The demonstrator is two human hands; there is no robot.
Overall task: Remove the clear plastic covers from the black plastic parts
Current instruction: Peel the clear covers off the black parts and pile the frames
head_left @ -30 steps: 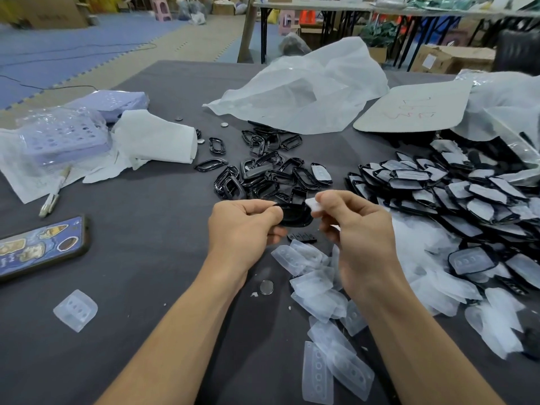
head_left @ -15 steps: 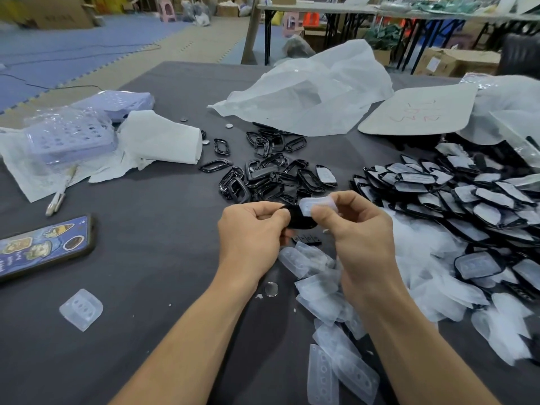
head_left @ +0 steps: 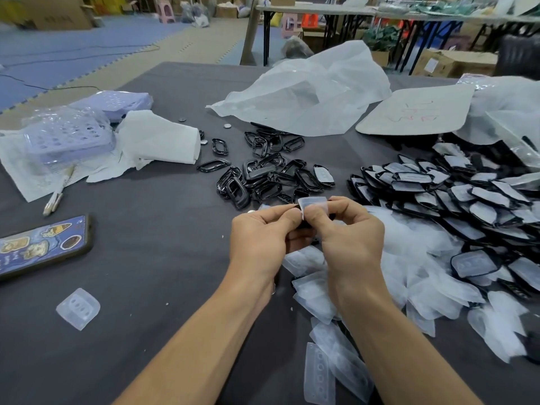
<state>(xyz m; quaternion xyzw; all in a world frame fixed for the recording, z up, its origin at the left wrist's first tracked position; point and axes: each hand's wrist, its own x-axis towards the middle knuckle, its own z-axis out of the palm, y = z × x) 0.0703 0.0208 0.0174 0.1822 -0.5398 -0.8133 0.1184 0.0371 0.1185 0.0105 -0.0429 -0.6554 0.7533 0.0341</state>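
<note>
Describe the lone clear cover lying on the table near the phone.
The cover is a small, milky-translucent plastic shell, roughly rectangular with rounded corners. Three round dimples run in a row across its middle. It lies flat and alone on the grey table, nearer the camera than the phone, and touches nothing else.

Light on my feed is even and diffuse from overhead, and shadows on the grey table (head_left: 146, 287) are faint. The white bag (head_left: 306, 95) glares mildly (its folds wash out). The centre is sharp: left hand (head_left: 260, 238), right hand (head_left: 350, 241) and clear cover (head_left: 314, 203) read crisply, while the black part (head_left: 301, 226) sits in shade. The frame edges bow, and the covered parts (head_left: 482, 200) on the right smear.
</note>
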